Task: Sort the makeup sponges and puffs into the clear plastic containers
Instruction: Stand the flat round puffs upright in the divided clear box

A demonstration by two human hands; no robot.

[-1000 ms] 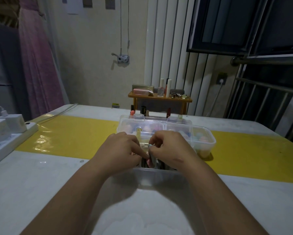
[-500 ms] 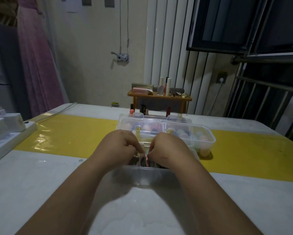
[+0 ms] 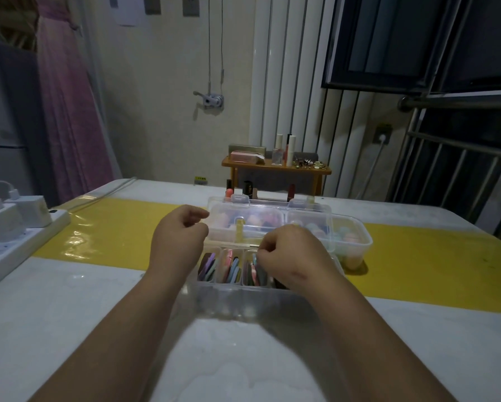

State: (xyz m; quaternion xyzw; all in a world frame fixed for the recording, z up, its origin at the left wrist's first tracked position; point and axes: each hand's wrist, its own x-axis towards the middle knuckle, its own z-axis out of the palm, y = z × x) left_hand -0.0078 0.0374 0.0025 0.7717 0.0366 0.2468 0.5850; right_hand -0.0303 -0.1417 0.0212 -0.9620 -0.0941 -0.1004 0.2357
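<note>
Curling: left fingers (image 3: 195, 217) empty; right fingers (image 3: 265, 250), hold unclear.
Surface: white table (image 3: 69, 314), yellow strip (image 3: 121, 227) beyond fingers.
Room: cream wall (image 3: 156, 97).

Both forearms (image 3: 121, 329) are bare all the way to the wrists — the left hand (image 3: 179, 242) and the right hand (image 3: 292, 253) are bare as well. A short, scratch-like mark (image 3: 298, 275) lies on the right wrist.

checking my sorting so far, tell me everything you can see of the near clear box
The box is clear plastic, open-topped, low and long, split by clear walls into side-by-side cells. Flat puffs in purple, pink, blue and dark tones stand on edge inside. It sits on the table at the yellow strip's near edge. The right hand covers its right end, fingertips at a puff's top.
</note>
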